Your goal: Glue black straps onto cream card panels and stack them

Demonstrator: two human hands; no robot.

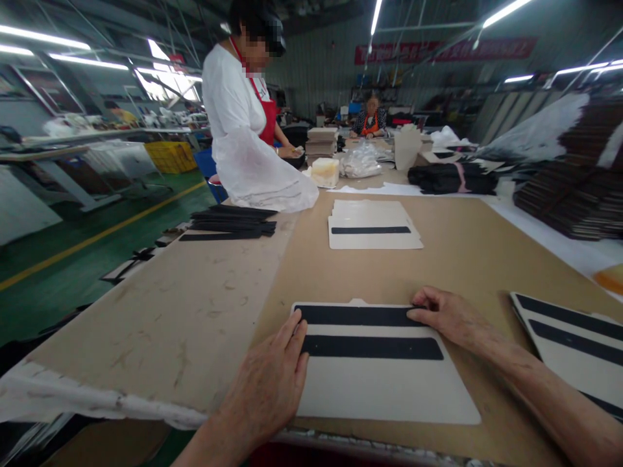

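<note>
A pale flat board (pixel 384 392) with rounded corners lies in front of me, two black strips across its upper part. The lower strip (pixel 372 347) lies flat. Along the board's far edge runs the upper black strip (pixel 355 316). My left hand (pixel 275 373) rests on the board's left edge, fingers stretched out, fingertips at the left ends of the strips. My right hand (pixel 440 314) pinches the right end of the upper strip between thumb and fingers. To the right lies a stack of similar boards (pixel 579 353) with black strips, partly beyond the view.
Further back on the table (pixel 233 318) lie more pale boards (pixel 370 214) with one strip showing. A pile of black strips (pixel 233 222) sits at the left edge. A co-worker (pixel 248 110) stands behind it. Dark stacked pieces (pixel 574 194) rise at the right.
</note>
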